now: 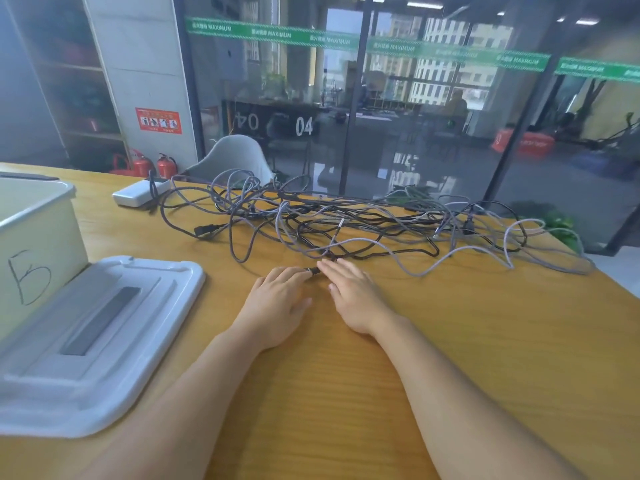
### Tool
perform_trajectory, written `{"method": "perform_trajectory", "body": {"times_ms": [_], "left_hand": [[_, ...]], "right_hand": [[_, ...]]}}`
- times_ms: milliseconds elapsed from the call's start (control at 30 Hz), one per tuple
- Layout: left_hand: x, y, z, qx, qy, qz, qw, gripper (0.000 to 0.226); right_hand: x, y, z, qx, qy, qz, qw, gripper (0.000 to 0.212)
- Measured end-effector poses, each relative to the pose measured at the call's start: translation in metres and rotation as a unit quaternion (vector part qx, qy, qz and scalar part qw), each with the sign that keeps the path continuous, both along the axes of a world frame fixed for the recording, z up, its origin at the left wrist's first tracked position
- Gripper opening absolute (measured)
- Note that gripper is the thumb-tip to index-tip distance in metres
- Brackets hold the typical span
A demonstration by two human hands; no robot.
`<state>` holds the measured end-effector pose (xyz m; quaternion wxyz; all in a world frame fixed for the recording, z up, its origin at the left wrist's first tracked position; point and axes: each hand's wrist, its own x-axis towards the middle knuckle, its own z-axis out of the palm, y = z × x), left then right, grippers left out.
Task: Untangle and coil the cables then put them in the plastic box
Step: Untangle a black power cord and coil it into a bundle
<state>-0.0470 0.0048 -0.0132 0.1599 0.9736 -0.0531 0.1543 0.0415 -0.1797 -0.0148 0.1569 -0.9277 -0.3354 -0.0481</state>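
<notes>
- Cables (pixel 346 223): a loose tangle of black and grey braided cords lies across the far half of the yellow wooden table (pixel 450 341), with no strand coiled yet.
- Left hand (pixel 277 299) seems to pinch a small dark plug end (pixel 313 270) at the tangle's near edge; right hand (pixel 353 292) rests flat beside it, fingers straight.
- Likely risk: tugging that end could tighten knots, or drag the whole heap.
- The cream plastic box (pixel 38 237) stands well left, its white lid (pixel 104 341) off beside it.

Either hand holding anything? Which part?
Left hand pinches a black cable by its end plug, at the fingertips. Right hand lies flat, holding nothing.
</notes>
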Motion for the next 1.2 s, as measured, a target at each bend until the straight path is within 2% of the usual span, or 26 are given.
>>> {"method": "perform_trajectory", "body": {"times_ms": [133, 233, 367, 467, 567, 667, 733, 800, 867, 967, 1100, 1200], "left_hand": [[-0.001, 0.001, 0.000, -0.012, -0.010, -0.011, 1.000, 0.053], [-0.001, 0.002, -0.001, -0.027, -0.017, -0.003, 0.999, 0.063], [0.000, 0.004, -0.001, -0.054, -0.027, -0.023, 0.998, 0.086], [0.000, 0.004, -0.001, -0.079, -0.034, -0.059, 0.995, 0.100], [-0.003, -0.001, 0.002, -0.112, -0.026, -0.091, 0.989, 0.101], [-0.004, -0.008, 0.001, -0.102, -0.026, -0.130, 0.986, 0.076], [-0.002, -0.010, 0.000, -0.080, -0.023, -0.148, 0.986, 0.051], [0.000, -0.011, -0.001, -0.060, -0.022, -0.144, 0.987, 0.034], [0.001, -0.009, -0.001, -0.070, -0.023, -0.122, 0.990, 0.023], [-0.001, -0.006, 0.000, -0.090, -0.027, -0.115, 0.989, 0.023], [-0.002, -0.005, 0.007, -0.031, 0.019, -0.109, 0.993, 0.012], [-0.006, -0.003, 0.008, -0.078, 0.050, -0.096, 0.991, 0.019]], "right_hand": [[0.003, 0.000, -0.005, 0.052, -0.027, -0.015, 0.998, 0.039], [-0.001, -0.003, -0.005, 0.106, -0.041, -0.016, 0.993, 0.020], [-0.023, -0.010, 0.003, 0.186, 0.042, 0.022, 0.981, 0.014], [-0.044, -0.017, 0.013, 0.314, 0.156, 0.025, 0.936, 0.013], [-0.058, -0.026, 0.019, 0.419, 0.239, 0.060, 0.874, 0.019], [-0.065, -0.031, 0.019, 0.495, 0.308, 0.063, 0.810, 0.014], [-0.065, -0.031, 0.019, 0.520, 0.335, 0.050, 0.784, 0.029], [-0.063, -0.031, 0.019, 0.505, 0.310, 0.040, 0.804, 0.031], [-0.057, -0.034, 0.019, 0.452, 0.212, 0.017, 0.866, 0.023], [-0.046, -0.046, 0.017, 0.334, 0.084, -0.021, 0.938, 0.031], [-0.034, -0.057, 0.009, 0.207, 0.082, -0.040, 0.974, 0.058], [-0.027, -0.058, 0.005, 0.149, 0.084, -0.050, 0.984, 0.055]]}}
